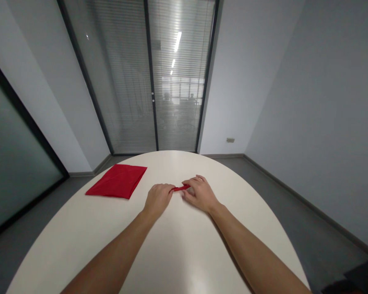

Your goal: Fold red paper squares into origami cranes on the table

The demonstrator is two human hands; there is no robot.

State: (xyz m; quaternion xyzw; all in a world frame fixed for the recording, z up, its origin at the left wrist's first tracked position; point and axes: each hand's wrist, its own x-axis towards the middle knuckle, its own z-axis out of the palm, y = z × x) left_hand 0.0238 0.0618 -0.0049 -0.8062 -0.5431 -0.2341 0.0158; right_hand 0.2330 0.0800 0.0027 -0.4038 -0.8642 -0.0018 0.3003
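Note:
Between my two hands runs a narrow strip of red cloth, held just above or on the white table. My left hand is closed around its left end, with the fingertips mostly hidden behind the knuckles. The strip's right end is pinched by my right hand, thumb below and fingers above. Whether the strip is rolled or folded I cannot tell. To the left of my left hand lies a flat, folded square of red cloth, touched by neither hand.
The round white table fills the lower middle. Beyond its far edge stands a glass partition with blinds. Pale walls rise on both sides, and a wall socket sits low at the right. A dark object shows at the lower right corner.

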